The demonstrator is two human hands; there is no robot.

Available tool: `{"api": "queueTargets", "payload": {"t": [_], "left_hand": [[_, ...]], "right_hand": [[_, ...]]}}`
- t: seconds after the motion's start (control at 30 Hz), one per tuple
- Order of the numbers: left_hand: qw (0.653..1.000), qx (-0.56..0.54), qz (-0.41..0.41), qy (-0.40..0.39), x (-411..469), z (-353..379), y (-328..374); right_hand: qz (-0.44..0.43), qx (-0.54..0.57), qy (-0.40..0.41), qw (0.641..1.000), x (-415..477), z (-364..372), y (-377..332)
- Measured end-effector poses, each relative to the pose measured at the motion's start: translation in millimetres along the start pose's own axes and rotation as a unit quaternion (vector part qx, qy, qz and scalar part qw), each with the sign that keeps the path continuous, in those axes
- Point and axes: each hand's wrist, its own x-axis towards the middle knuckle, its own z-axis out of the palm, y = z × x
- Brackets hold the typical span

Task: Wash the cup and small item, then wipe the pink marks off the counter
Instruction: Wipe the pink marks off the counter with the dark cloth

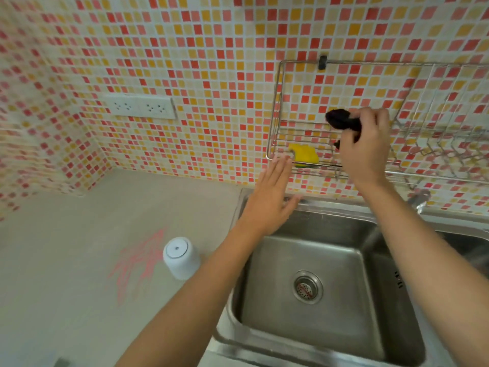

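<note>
A white cup (181,257) stands upside down on the grey counter (66,260), left of the sink. Pink scribbled marks (137,263) lie on the counter just left of the cup. My right hand (363,149) is raised in front of the wire wall rack (280,107) and grips a dark bunched cloth (341,119). My left hand (270,200) hovers flat with fingers apart over the sink's back left corner, holding nothing. A yellow sponge (303,154) sits in the rack, just beyond my left fingertips.
The steel sink (330,274) has a drain strainer (308,286) in its basin. A tap (420,198) shows partly behind my right arm. A double wall socket (140,106) is on the mosaic tile wall. The wire rack extends right as a dish holder (449,144).
</note>
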Motion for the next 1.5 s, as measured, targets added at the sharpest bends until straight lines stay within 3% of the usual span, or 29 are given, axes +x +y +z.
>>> {"api": "queueTargets", "payload": {"t": [0.07,0.13,0.3,0.43,0.5,0.57,0.67,0.73,0.93,1.1,1.23,1.3,1.4,1.5], "left_hand": [[0.999,0.005,-0.031,0.013,-41.9,-2.4,-25.5],[0.997,0.017,-0.072,0.02,-81.3,-5.6,-59.9],[0.98,-0.049,-0.191,0.029,-157.1,-25.0,-140.5],[0.929,-0.218,-0.297,-0.024,-208.1,-30.0,-179.8],[0.92,-0.245,-0.301,-0.049,-225.6,-26.3,-199.0],[0.92,-0.271,-0.275,-0.069,-233.0,-20.1,-216.2],[0.915,-0.296,-0.267,-0.07,-234.1,-7.9,-230.6],[0.907,-0.312,-0.277,-0.06,-234.4,-1.7,-235.6],[0.893,-0.345,-0.287,-0.033,-234.1,4.6,-235.1],[0.877,-0.348,-0.32,0.083,-236.7,-36.1,-260.5],[0.881,-0.301,-0.335,0.147,-253.9,-85.6,-301.5],[0.879,-0.285,-0.341,0.173,-264.7,-102.7,-325.2],[0.874,-0.274,-0.356,0.187,-281.0,-118.3,-353.2],[0.873,-0.26,-0.362,0.198,-298.1,-130.4,-373.7]], "right_hand": [[-0.035,0.053,0.033,0.997,-23.1,-3.8,-36.9],[-0.038,0.091,0.009,0.995,-63.4,0.0,-69.6],[0.084,0.108,-0.188,0.973,-206.7,62.0,-104.2],[0.245,0.025,-0.354,0.902,-307.8,103.3,-122.3],[0.258,0.005,-0.416,0.872,-342.7,115.9,-139.1],[0.191,-0.05,-0.46,0.866,-367.5,125.6,-153.7],[0.053,-0.148,-0.426,0.891,-383.2,135.8,-162.1],[0.017,-0.145,-0.412,0.9,-387.5,140.1,-160.9],[-0.01,-0.15,-0.5,0.853,-404.7,144.1,-149.8],[-0.069,-0.18,-0.566,0.801,-403.9,159.5,-164.5],[-0.096,-0.122,-0.574,0.804,-408.4,196.0,-202.7],[-0.087,-0.128,-0.562,0.812,-392.7,241.1,-209.4],[-0.008,-0.161,-0.537,0.828,-349.7,309.6,-200.4],[0.034,-0.165,-0.538,0.826,-338.2,326.2,-176.2]]}}
